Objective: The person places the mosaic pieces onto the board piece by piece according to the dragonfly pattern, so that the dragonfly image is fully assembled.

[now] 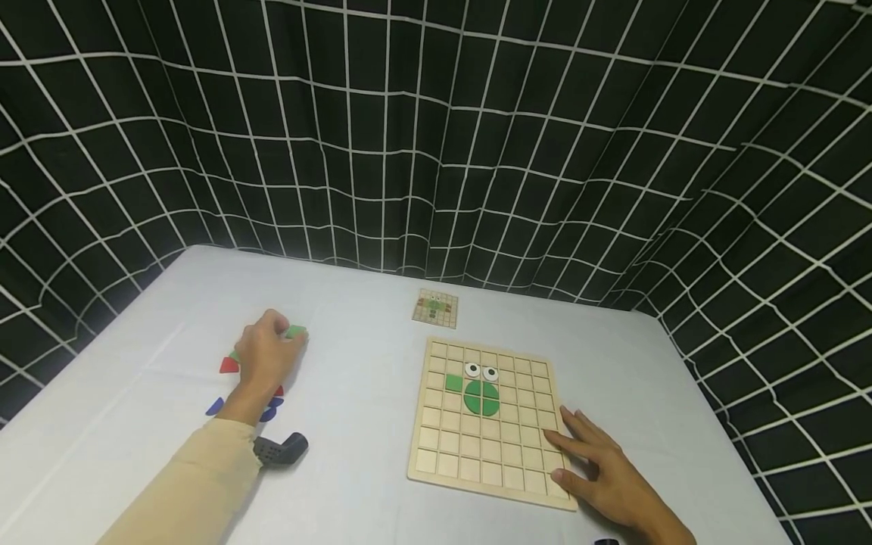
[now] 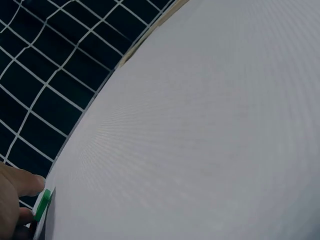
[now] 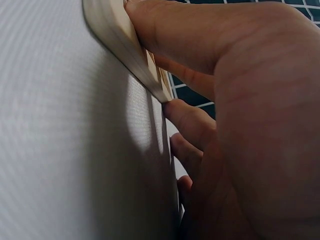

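At the left of the table my left hand (image 1: pixel 264 348) pinches a green square tile (image 1: pixel 295 331) between thumb and fingers. The left wrist view catches this green tile (image 2: pixel 43 205) edge-on beside the fingertips. My right hand (image 1: pixel 602 469) rests at the lower right edge of a wooden grid board (image 1: pixel 470 446), thumb and fingers spread and touching its rim. On the board lie two round eye pieces (image 1: pixel 481 372), a green circle made of quarter pieces (image 1: pixel 481 398) and one green square (image 1: pixel 454 382). The right wrist view shows the thumb against the board's side (image 3: pixel 125 45).
A small pattern card (image 1: pixel 435 308) lies behind the board. Red pieces (image 1: pixel 229 365) and blue pieces (image 1: pixel 215 406) lie around my left forearm, partly hidden by it. A black device (image 1: pixel 282 450) sits at the left wrist. Dark gridded cloth (image 1: pixel 381 136) walls the table's back.
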`<state>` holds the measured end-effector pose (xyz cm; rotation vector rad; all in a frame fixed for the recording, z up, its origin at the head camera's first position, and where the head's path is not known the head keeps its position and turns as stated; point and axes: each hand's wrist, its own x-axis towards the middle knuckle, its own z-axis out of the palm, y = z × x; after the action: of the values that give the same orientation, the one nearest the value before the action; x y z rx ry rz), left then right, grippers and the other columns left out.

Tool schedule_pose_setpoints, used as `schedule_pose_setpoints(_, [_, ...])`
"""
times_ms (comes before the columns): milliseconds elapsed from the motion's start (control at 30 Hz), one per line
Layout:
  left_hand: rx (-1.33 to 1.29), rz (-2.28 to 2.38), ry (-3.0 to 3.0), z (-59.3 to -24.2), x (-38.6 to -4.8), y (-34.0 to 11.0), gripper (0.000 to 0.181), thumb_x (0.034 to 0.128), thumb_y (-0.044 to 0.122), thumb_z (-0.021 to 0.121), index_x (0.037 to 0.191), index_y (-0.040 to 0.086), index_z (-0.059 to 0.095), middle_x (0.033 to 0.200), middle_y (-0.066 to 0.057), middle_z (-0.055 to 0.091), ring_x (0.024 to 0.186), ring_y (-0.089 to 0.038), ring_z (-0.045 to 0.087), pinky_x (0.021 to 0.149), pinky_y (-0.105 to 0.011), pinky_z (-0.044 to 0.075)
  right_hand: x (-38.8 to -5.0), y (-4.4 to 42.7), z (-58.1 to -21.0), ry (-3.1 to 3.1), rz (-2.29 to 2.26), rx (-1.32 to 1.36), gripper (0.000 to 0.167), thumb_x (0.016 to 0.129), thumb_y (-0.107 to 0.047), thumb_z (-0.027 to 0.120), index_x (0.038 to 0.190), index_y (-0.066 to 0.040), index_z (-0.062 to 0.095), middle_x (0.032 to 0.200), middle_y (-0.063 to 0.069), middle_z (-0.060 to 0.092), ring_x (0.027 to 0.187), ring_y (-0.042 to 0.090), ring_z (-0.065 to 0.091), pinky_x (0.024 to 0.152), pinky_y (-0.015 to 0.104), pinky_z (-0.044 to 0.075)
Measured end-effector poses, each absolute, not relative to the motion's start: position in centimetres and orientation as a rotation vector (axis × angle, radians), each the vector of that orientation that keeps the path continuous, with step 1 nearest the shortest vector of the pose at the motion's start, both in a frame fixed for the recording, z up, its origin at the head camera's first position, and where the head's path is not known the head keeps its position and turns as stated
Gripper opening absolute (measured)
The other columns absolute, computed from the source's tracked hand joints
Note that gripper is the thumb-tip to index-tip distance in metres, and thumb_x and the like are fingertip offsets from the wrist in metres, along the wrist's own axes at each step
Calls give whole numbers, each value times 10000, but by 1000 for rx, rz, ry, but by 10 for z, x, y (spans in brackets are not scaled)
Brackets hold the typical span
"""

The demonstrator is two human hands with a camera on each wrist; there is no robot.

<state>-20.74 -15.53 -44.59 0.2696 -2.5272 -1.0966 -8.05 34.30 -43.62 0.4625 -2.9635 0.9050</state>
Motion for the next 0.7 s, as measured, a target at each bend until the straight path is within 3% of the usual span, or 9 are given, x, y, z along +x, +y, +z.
schedule_pose_setpoints(467, [230,-1085,-2635,-447,-205,-154,386,904,43,625,1287,13,586,1273,-249,612,1183,-501,488,963,-645,321,-80,343,-436,-2961,892,475,515,820,-371,804,1273,-147,707,1530,204,415,1410,529,255,1005,777,207])
schedule_pose_setpoints(700, [232,-1074,-2659,-445,-202,-156,430,921,83,658,1336,19,568,1268,-242,620,1198,-500,489,964,-657,355,-79,343,-436,-2957,885,476,508,823,-373,804,1271,-154,709,1527,206,419,1406,532,260,994,783,212])
